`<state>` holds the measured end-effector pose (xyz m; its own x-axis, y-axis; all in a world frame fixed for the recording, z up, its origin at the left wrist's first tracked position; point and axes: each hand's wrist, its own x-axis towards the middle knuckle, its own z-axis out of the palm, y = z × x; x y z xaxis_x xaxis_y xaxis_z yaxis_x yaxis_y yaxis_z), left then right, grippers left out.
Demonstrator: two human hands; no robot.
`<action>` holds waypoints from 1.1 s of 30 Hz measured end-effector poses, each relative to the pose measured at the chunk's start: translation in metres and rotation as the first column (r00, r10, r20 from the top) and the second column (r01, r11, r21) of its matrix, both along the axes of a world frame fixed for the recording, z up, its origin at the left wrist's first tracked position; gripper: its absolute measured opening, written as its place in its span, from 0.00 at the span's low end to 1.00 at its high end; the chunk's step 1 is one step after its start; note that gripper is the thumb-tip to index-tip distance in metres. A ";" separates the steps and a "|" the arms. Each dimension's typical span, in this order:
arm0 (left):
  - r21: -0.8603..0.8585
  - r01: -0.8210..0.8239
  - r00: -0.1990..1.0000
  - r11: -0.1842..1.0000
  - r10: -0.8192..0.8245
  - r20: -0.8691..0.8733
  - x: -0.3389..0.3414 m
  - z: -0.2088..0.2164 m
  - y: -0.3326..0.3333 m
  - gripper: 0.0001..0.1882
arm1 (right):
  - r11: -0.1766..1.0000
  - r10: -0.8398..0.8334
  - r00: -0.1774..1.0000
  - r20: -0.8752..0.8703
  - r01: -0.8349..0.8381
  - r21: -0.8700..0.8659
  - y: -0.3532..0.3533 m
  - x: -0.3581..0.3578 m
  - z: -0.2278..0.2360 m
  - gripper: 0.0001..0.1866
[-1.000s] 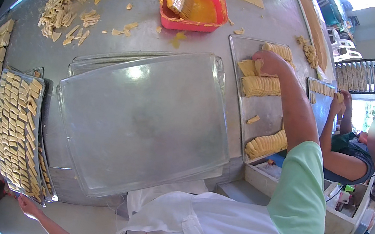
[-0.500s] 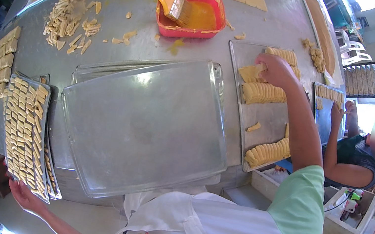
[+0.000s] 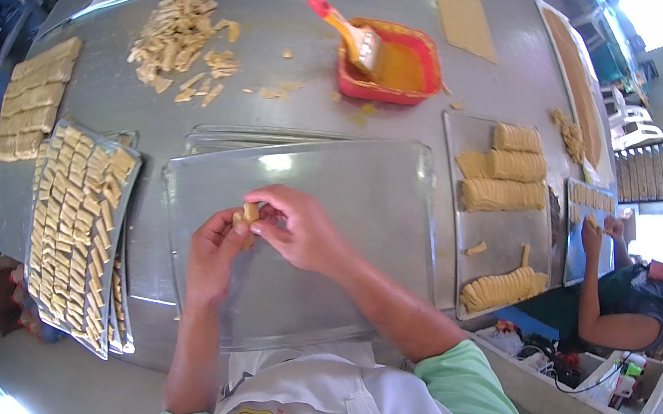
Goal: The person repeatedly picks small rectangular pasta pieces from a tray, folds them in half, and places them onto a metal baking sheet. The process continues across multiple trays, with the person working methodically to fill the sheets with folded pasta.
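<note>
Over an empty metal tray my left hand and my right hand meet, pinching a small piece of pale yellow dough between their fingertips. Fingers partly hide it, so I cannot tell whether it is one piece or more. On the right, another metal tray carries rows of thin dough slices and a curved row near its front. To the left lies a tray covered with small dough pieces, on top of another filled tray.
A red tub of orange-yellow liquid holds a wide brush. Dough scraps lie piled at the far left, near stacked dough slices. A flat dough sheet lies at the back. A co-worker handles dough at the right.
My right hand has come from the right tray to the middle. My left hand has left the left tray's near edge and joined it; dough now shows between them. The view has shifted.
</note>
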<state>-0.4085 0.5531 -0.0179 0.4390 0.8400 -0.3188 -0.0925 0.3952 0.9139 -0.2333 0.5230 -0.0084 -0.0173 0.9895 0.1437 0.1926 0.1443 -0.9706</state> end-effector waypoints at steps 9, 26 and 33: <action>-0.002 -0.098 0.995 0.995 0.098 -0.001 -0.069 -0.024 0.018 0.18 | 0.962 -0.010 0.959 -0.284 -0.069 -0.264 0.029 -0.074 -0.033 0.17; -0.086 -0.069 0.997 0.994 0.071 0.019 -0.133 -0.030 0.075 0.22 | 0.952 0.042 0.952 0.302 0.054 -0.302 0.095 -0.129 -0.018 0.14; -0.125 0.023 0.998 0.992 -0.029 -0.051 -0.127 -0.026 0.082 0.22 | 0.963 -0.146 0.881 0.451 0.232 -0.141 0.111 -0.124 -0.039 0.14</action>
<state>-0.5351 0.6351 -0.0442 0.4401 0.7809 -0.4432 -0.0338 0.5076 0.8609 -0.3576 0.6345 -0.0471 0.1547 0.9878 -0.0206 0.6043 -0.1111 -0.7890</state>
